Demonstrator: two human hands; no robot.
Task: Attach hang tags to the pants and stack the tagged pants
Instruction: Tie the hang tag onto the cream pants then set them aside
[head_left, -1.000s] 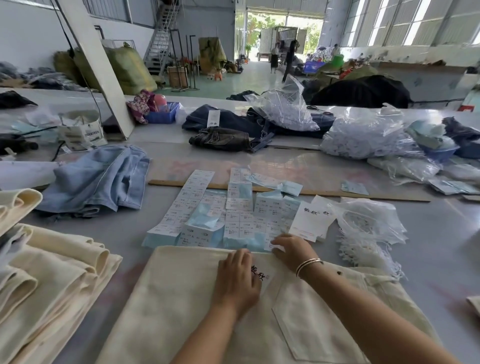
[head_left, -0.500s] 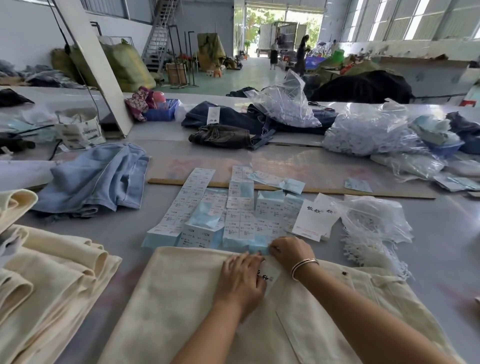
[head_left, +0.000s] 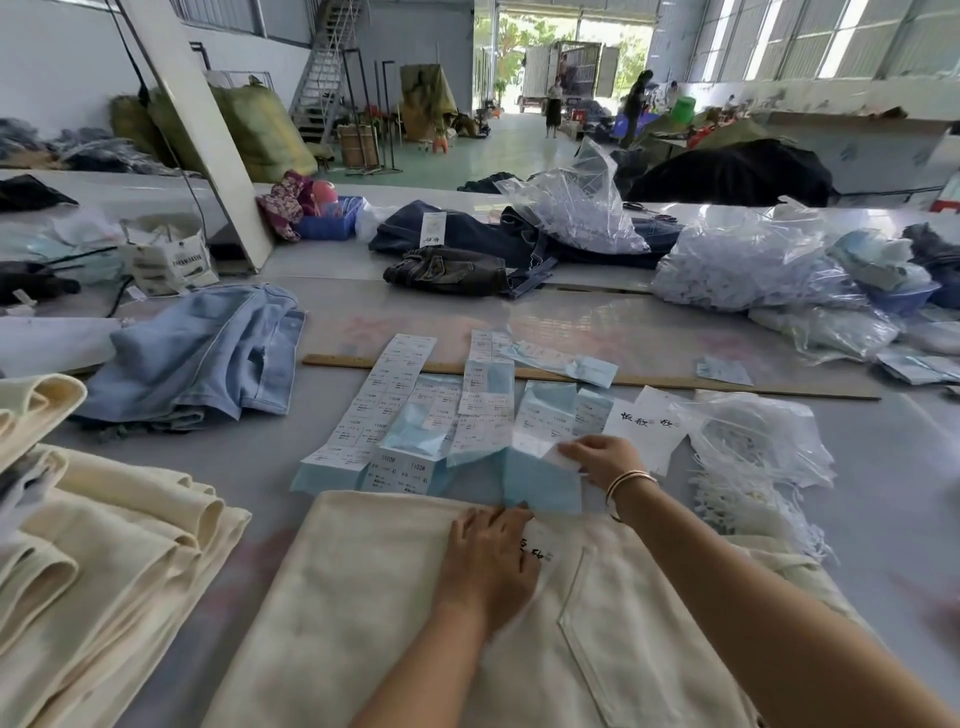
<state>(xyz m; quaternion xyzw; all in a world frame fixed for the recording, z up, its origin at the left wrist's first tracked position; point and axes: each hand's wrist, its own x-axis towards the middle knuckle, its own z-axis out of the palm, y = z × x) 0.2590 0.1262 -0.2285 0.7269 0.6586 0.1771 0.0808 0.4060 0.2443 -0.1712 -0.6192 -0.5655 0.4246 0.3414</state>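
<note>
Cream pants (head_left: 395, 613) lie flat on the grey bench (head_left: 883, 499) right under the camera, waistband toward the sticker sheets, back pocket up. Spread this way, the waistband area is open for tagging.

Left hand (head_left: 488, 561): palm down on the cloth, fingers roughly straight, pressing on a white hang tag (head_left: 540, 551) with black characters that peeks out at its fingertips. Likely pinning tag and fabric so neither shifts. This grip is flat, not curled.

Right hand (head_left: 597, 460), bracelet at the wrist: reached forward to the size-label sheets (head_left: 415, 415), fingertips pinching the edge of a white label beside a pale blue backing sheet (head_left: 540, 483). Probably peeling a size sticker for the tag; the exact piece held is too small to read.

Supplies sit within arm's reach, fanned out just beyond the waistband: more printed hang tags (head_left: 644, 421), and a clear bag of white tag strings (head_left: 753, 447) to the right.

Stack of folded cream pants (head_left: 104, 545) at left, near the worker's side, presumably the finished pile. Light blue jeans (head_left: 208, 353) lie crumpled behind it.

Judgement: the tag is not yet attached; stacking comes after.
</note>
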